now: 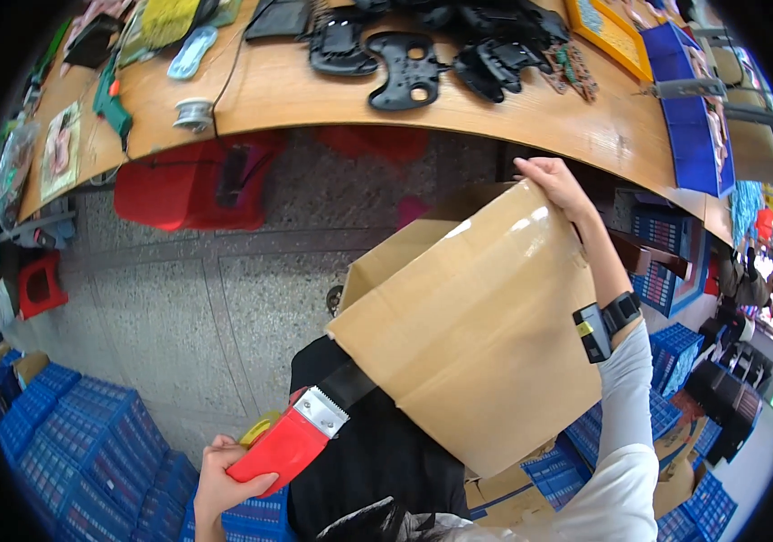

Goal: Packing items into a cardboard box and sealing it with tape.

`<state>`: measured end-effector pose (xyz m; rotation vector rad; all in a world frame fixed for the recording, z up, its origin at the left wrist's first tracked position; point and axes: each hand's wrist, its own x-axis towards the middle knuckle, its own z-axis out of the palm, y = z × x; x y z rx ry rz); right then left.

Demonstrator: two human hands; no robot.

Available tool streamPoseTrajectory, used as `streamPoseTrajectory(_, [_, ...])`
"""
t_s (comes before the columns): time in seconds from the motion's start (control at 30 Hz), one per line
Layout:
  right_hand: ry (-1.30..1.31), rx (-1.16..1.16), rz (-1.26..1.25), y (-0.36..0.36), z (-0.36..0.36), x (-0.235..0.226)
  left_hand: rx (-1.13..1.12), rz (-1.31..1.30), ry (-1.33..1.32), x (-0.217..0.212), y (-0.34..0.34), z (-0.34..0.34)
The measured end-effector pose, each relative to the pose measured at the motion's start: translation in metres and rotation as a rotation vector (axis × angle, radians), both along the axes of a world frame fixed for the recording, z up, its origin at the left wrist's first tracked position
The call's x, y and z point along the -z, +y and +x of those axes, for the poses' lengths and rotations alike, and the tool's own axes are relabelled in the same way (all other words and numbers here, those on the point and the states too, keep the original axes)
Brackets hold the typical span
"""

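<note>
A brown cardboard box (486, 334) rests tilted over my lap, its open end facing up and to the left, with shiny tape along one side. My right hand (556, 185) grips the box's far upper edge, thumb and fingers closed on it. Low on the left, my left hand (228, 483) is wrapped round a red tape dispenser (283, 452) with a toothed metal cutter. The dispenser's cutter end points toward the box's near left corner, a small gap away. Part of a yellow piece shows behind the dispenser.
Black game-controller shells (405, 72) lie on the wooden workbench (296, 104) ahead, near a solder spool (193, 114) and a green soldering gun (114, 108). A red bin (190, 185) stands underneath. Blue crates (102, 434) are stacked left; a blue bin (689, 117) is at right.
</note>
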<state>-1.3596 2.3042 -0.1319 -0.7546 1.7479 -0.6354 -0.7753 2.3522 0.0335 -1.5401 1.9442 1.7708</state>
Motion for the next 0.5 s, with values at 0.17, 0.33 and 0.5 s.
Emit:
streamPoseTrajectory(0.17, [0.010,-0.012,0.021,0.003,-0.003,0.012,0.005,-0.002,0.060,0.057,0.007,0.033])
streamPoseTrajectory(0.33, [0.008,-0.041,0.007,-0.002,-0.004,0.015,0.052,-0.033,0.114,0.100,0.006,0.048])
streamPoseTrajectory(0.5, [0.155,-0.109,0.072,-0.010,-0.004,0.003,0.037,0.077,0.154,0.188,0.008,0.034])
